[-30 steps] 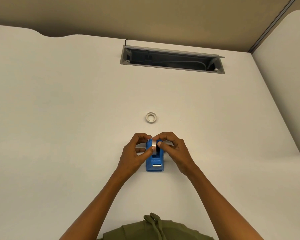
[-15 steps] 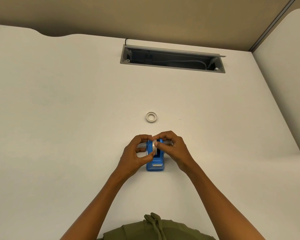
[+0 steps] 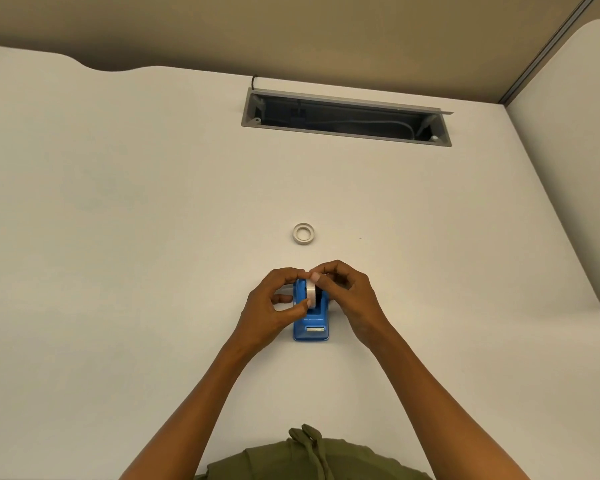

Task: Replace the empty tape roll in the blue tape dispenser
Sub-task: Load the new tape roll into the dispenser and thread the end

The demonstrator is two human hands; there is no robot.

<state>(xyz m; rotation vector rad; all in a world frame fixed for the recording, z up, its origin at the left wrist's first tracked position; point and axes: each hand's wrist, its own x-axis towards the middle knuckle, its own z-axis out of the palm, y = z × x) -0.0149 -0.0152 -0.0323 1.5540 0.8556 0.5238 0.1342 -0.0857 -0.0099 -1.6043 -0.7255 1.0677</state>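
Both hands, left hand (image 3: pixel 271 306) and right hand (image 3: pixel 350 299), pinch the new tape roll (image 3: pixel 311 295) into the blue dispenser (image 3: pixel 310 332); seating underway; next, press it home.

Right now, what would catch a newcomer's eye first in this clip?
The bright blue plastic tape dispenser at the centre of the white desk, with the left hand and right hand pinching a white tape roll in its cradle. Beyond lies a thin pale ring; farther back, an open grey cable tray.
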